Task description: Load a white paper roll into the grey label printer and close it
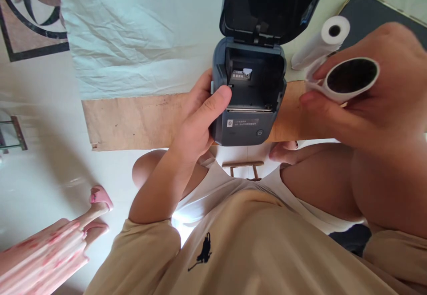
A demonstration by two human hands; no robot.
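A small dark grey printer [248,121] stands on a cardboard sheet [133,119] with its lid [267,6] flipped up and its paper bay empty. My left hand [200,117] grips the printer's left side, thumb on the bay's rim. My right hand [373,94] holds a white paper roll [347,79] with a wide dark hollow core, just right of the printer and above the cardboard. A second, fuller white paper roll [320,41] lies behind it.
A crumpled white sheet [133,32] covers the surface behind the cardboard. A dark tablet-like slab [373,14] lies at the far right. Another person's leg in pink patterned cloth and a pink shoe [100,197] are at lower left on the pale floor.
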